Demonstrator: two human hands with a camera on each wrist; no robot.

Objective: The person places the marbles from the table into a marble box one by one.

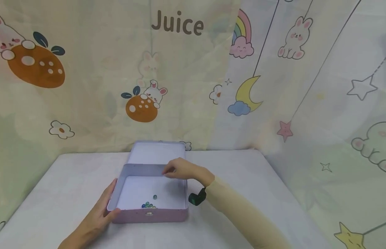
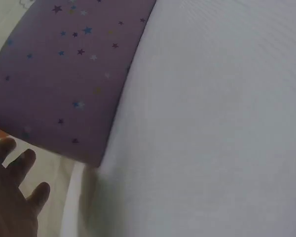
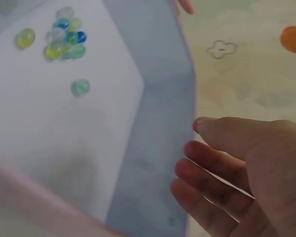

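Open lilac star-printed metal tin (image 1: 149, 215) on white-clothed desk (image 1: 242, 180), lid up. Left hand (image 1: 97, 216) flat against left wall, fingers (image 2: 19, 165) straight, apart. Right hand (image 1: 183, 170) above back rim, fingers (image 3: 207, 160) relaxed, holding nothing. Small glass marbles (image 3: 64, 42) inside near front wall (colours clear only in right wrist view).

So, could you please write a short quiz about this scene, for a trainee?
1. True or false: the lid of the purple tin box is open.
2. Where do the marbles lie: (a) near the front wall, (b) on the table?
3. Which hand rests on the box's left front corner?

Key
1. True.
2. (a).
3. The left hand; the right hand is at the back wall.
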